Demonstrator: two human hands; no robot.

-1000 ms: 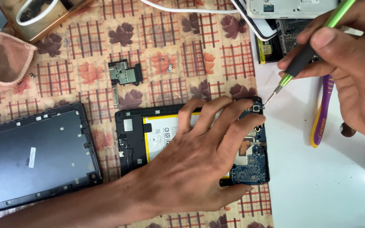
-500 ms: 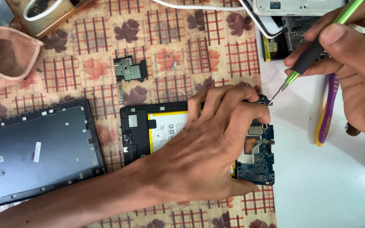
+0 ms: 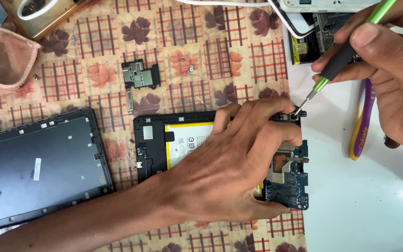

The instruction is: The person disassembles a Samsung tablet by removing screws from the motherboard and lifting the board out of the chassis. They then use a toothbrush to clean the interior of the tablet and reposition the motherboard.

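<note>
The left hand (image 3: 229, 172) lies flat across the opened tablet (image 3: 155, 144), fingers spread and pressing down on it, gripping nothing; its fingertips (image 3: 281, 135) reach toward the tablet's corner at 1 o'clock. The tablet sits in the middle of the leaf-print cloth (image 3: 201, 51), its black frame bare at 9 o'clock, a yellow-edged battery (image 3: 185, 142) showing beside the hand and a blue board (image 3: 292, 186) peeking out at 4 o'clock. The right hand (image 3: 388, 65) is closed around a screwdriver (image 3: 339, 63) with a black grip and green shaft, pinched between thumb and fingers, tilted so its tip meets the tablet's corner just beside the left fingertips. At 9 o'clock from the tablet lies a dark back cover (image 3: 38, 168), inside up. At 12 o'clock a small metal part (image 3: 141, 77) rests on the cloth, and a pink rag (image 3: 5, 60) sits at 10 o'clock. Under the right hand, on the white table (image 3: 374, 205), a purple-and-yellow handle (image 3: 362, 133) curves down at 3 o'clock.
</note>
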